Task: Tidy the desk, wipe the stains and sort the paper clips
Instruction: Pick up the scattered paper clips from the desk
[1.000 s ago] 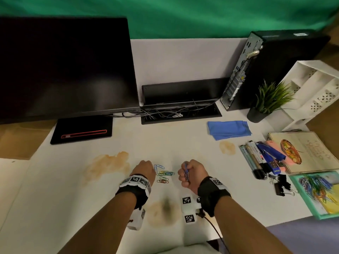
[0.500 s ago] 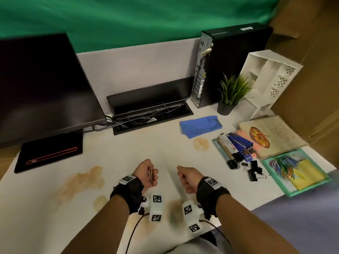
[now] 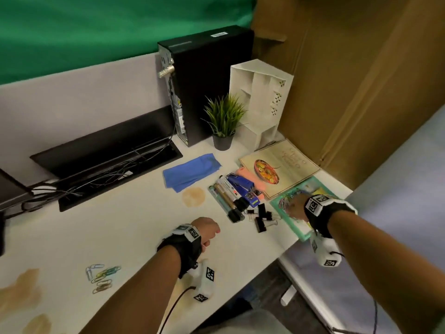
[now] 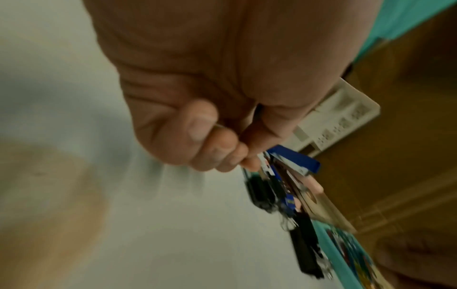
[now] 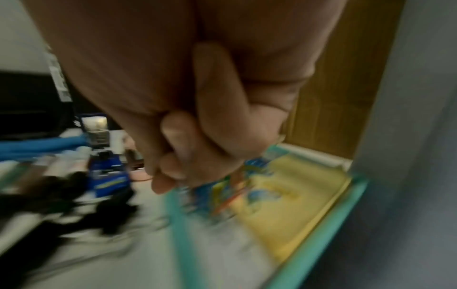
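Observation:
Several loose coloured paper clips (image 3: pixel 101 277) lie on the white desk at the lower left. My left hand (image 3: pixel 209 233) hovers over mid-desk as a tight fist (image 4: pixel 222 152); a thin metal edge under the thumb looks like a paper clip. My right hand (image 3: pixel 292 208) is over the teal tray (image 3: pixel 295 229) at the desk's right edge, above its pile of clips (image 3: pixel 285 202). Its fingers (image 5: pixel 178 170) are curled, with coloured clips showing blurred at the fingertips. Brown stains sit near the cloth (image 3: pixel 193 196) and at the far left (image 3: pixel 19 292). A blue cloth (image 3: pixel 191 174) lies behind.
Markers (image 3: pixel 226 196), a blue stapler (image 3: pixel 243 191) and black binder clips (image 3: pixel 262 218) lie between my hands. A cookbook (image 3: pixel 281 169), potted plant (image 3: pixel 222 121), white organizer (image 3: pixel 260 97) and computer tower (image 3: pixel 204 80) stand behind. The desk edge runs just past the tray.
My view has swung right. The right hand has travelled from the middle of the desk to the teal tray. The left hand has closed from a pinch into a fist and shifted right.

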